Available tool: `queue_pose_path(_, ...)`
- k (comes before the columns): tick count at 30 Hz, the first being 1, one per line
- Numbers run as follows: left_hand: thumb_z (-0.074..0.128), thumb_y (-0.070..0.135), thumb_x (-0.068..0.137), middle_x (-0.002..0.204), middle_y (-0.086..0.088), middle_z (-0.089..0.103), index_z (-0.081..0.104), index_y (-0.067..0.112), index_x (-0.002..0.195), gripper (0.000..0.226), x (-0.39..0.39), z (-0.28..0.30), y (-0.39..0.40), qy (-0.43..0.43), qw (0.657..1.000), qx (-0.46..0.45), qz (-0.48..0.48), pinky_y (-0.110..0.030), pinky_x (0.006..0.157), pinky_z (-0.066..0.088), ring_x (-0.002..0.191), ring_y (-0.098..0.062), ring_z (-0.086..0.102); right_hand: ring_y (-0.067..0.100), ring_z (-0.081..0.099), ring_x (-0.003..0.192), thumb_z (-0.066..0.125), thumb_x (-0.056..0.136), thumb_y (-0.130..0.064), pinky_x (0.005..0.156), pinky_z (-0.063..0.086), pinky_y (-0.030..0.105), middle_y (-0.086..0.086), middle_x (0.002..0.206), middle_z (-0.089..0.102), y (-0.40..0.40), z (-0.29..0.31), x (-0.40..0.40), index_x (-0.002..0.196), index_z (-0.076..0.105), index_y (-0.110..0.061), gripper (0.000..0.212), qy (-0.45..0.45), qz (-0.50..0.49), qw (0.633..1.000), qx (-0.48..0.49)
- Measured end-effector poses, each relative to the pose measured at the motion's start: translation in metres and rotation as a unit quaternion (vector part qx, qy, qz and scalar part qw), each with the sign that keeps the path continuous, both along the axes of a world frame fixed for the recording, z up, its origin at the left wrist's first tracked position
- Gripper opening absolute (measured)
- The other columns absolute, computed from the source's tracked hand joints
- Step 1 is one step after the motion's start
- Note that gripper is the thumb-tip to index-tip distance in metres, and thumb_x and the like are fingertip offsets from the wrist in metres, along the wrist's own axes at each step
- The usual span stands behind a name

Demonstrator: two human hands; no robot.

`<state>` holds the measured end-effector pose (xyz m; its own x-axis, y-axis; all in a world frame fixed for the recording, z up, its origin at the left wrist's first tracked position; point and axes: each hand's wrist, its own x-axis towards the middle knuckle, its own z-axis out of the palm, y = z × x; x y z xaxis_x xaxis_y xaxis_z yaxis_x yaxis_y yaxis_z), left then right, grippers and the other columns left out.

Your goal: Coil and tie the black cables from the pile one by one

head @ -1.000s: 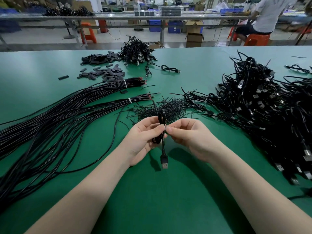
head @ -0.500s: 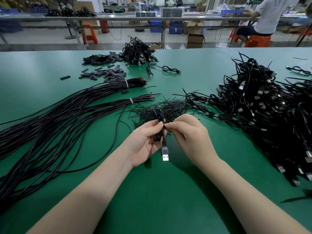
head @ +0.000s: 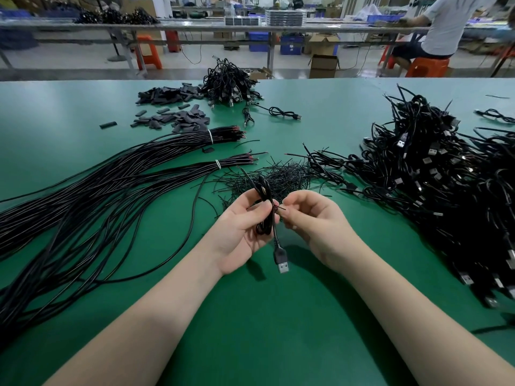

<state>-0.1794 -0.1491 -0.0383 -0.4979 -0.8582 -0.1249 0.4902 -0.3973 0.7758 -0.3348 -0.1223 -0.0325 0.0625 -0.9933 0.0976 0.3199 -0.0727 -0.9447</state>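
A: Holding the coiled cable upright over the near middle of the bench, the left hand has its fingers curled round the loops, and the plug hangs free below the palm.

B: And the right hand?

A: It pinches the thin tie at the waist of the coil, fingertips bent in tight. I judge this to be the twisting-shut step, with the coil already made.

B: What could spoil it?

A: If the left grip slackens, the loops may spring apart, since the cable looks stiff. The tie end is short, so it could slip from the pinch before the twist bites. The hanging plug could also swing and drag the coil crooked.

B: Is there room to work?

A: Plenty at the near edge; the green surface under both forearms carries nothing. Just beyond the hands lies the scatter of loose ties, near enough to reach. On the left, the long bundled wires run out toward the left edge, and one stray strand curves close to the left wrist, so it might snag. On the right, the pile of cables spreads toward the right edge.

B: And further back?

A: Small black sleeves and a smaller heap of cables sit near the far edge, well apart from the hands. Beyond it, another person sits at a second table.
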Motion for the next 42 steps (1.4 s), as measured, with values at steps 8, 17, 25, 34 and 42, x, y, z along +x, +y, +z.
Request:
queue_pose_path(8,0.064,0.009,0.074,0.082,0.003,0.071,0.072,0.023,0.091,0.022,0.001,-0.001,-0.001,-0.014,0.995,-0.086,0.044,-0.02,0.056,0.053,0.064,-0.01,0.067,0.007,0.054,0.052,0.077,0.062,-0.04,0.051,0.045,0.017,-0.001,0.063,0.063,0.0,0.007,0.001,0.077,0.065,-0.014,0.033,0.062,-0.021,0.99,0.125)
queue_pose_path(17,0.071,0.014,0.07,0.086,0.003,0.072,0.067,0.017,0.098,0.029,-0.003,-0.007,0.001,-0.107,0.982,-0.139,0.07,-0.024,0.065,0.054,0.076,-0.012,0.067,0.006,0.055,0.051,0.077,0.059,-0.045,0.045,0.041,0.015,-0.001,0.064,0.065,0.0,0.017,-0.008,0.063,0.07,-0.016,0.03,0.115,0.037,0.965,0.231)
queue_pose_path(25,0.072,0.012,0.068,0.089,0.004,0.071,0.072,0.019,0.091,0.024,-0.006,-0.008,0.002,-0.117,0.979,-0.142,0.083,-0.019,0.057,0.051,0.071,-0.01,0.066,0.008,0.058,0.052,0.074,0.067,-0.018,0.05,0.049,0.015,0.003,0.065,0.066,0.002,0.025,-0.016,0.073,0.07,-0.01,0.011,0.06,0.068,0.962,0.257)
queue_pose_path(34,0.066,0.022,0.076,0.076,0.007,0.068,0.079,0.024,0.087,0.017,-0.003,-0.004,-0.002,-0.059,0.996,-0.054,0.041,-0.021,0.06,0.053,0.064,-0.004,0.061,0.014,0.065,0.077,0.074,0.08,-0.003,0.074,0.05,0.022,-0.001,0.081,0.071,0.001,0.015,0.0,0.082,0.074,-0.008,0.006,0.481,-0.2,0.785,-0.335)
queue_pose_path(42,0.069,0.019,0.074,0.068,0.0,0.062,0.063,0.009,0.091,0.02,0.001,0.0,-0.003,-0.012,0.999,0.047,-0.02,-0.016,0.053,0.055,0.057,-0.004,0.061,0.002,0.058,0.078,0.072,0.083,-0.003,0.074,0.046,0.013,-0.007,0.081,0.067,0.0,0.012,-0.005,0.087,0.073,-0.009,0.008,0.447,-0.175,0.815,-0.325)
